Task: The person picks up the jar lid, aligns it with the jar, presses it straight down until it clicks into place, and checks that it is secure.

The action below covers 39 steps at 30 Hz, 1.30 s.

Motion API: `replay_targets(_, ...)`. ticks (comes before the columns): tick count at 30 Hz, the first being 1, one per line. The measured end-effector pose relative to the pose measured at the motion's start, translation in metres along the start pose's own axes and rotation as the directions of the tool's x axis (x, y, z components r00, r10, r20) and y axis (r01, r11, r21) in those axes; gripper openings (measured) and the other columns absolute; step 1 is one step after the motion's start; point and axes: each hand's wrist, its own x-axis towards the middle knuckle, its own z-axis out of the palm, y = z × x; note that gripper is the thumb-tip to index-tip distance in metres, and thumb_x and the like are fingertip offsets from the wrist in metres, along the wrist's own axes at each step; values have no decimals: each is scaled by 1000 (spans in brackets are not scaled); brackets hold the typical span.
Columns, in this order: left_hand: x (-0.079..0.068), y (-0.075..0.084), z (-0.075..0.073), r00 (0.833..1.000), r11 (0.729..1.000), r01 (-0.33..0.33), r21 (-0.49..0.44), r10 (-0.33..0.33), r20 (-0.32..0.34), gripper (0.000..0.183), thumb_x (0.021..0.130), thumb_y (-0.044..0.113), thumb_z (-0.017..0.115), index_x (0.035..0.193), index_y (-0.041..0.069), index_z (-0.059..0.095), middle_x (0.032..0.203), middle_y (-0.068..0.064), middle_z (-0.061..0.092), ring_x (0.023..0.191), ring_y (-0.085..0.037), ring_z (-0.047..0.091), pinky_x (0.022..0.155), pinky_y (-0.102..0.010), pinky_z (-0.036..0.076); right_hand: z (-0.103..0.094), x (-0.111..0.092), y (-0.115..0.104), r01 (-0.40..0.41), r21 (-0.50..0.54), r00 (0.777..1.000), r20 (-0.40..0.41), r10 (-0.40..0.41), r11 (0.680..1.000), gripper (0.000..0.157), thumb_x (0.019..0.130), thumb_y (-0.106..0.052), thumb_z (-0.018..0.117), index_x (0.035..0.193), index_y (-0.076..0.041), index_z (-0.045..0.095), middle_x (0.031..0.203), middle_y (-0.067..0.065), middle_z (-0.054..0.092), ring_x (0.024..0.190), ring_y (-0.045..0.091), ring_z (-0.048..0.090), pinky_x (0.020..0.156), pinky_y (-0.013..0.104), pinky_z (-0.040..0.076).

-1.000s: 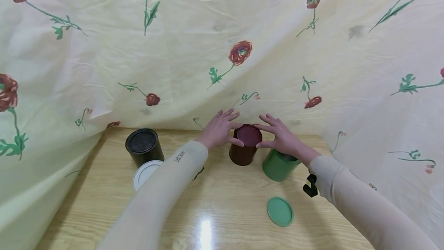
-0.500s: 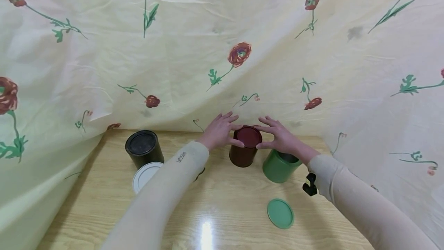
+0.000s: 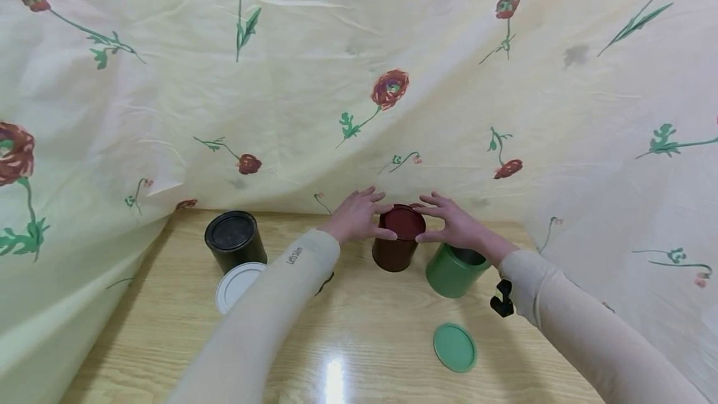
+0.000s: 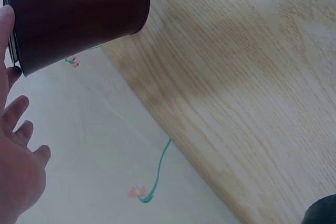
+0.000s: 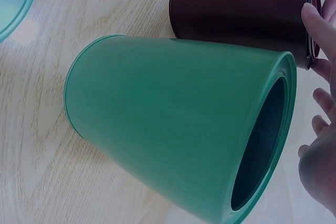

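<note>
Dark red can [image 3: 391,257]: upright on the desk [image 3: 370,323], toward the back edge, in front of the floral cloth [image 3: 291,80]. Your left grip [image 3: 356,214] and right grip [image 3: 451,223] meet it from opposite sides at the top. On each, thumb and index finger are set a little apart and hold the edge of the dark red lid [image 3: 406,222]; the other fingers fan outward, off the can. Lid is at the can's mouth; you can't tell whether it is fully seated.

Just beside, under your right forearm: green can [image 3: 454,273], upright, mouth uncovered. Green lid [image 3: 455,348] lies flat nearer you. Off to your left, black can [image 3: 234,245] and, before it, white lid [image 3: 237,287], partly behind your sleeve [image 3: 252,323].
</note>
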Motion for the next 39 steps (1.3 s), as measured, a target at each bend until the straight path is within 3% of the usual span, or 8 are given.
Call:
replay_targets(14, -3, 1, 3, 999, 1000, 14, 1, -14, 35, 80, 97, 71, 64, 163, 29, 47, 175, -4, 31, 165, -29, 15, 134, -51, 13, 3, -3, 3, -50, -8, 998, 25, 50, 999, 74, 95, -36, 83, 155, -2, 55, 170, 26, 33, 160, 54, 9, 121, 80, 19)
replay_targets(22, -5, 3, 3, 998, 997, 19, 71, -22, 51, 79, 100, 73, 57, 165, 31, 43, 176, -2, 29, 166, -27, 13, 134, -50, 10, 4, -2, 3, -21, -44, 1000, 19, 22, 999, 73, 96, -38, 82, 155, -3, 56, 170, 28, 32, 160, 53, 10, 125, 76, 6)
replay_targets(39, 1, 3, 8, 999, 987, -33, 156, 34, -1, 80, 100, 78, 49, 164, 31, 44, 176, -2, 30, 166, -26, 15, 134, -50, 13, 5, 0, -1, 15, -121, 1000, -12, -17, 993, 67, 98, -39, 79, 152, -5, 59, 169, 27, 35, 160, 52, 14, 126, 75, 8)
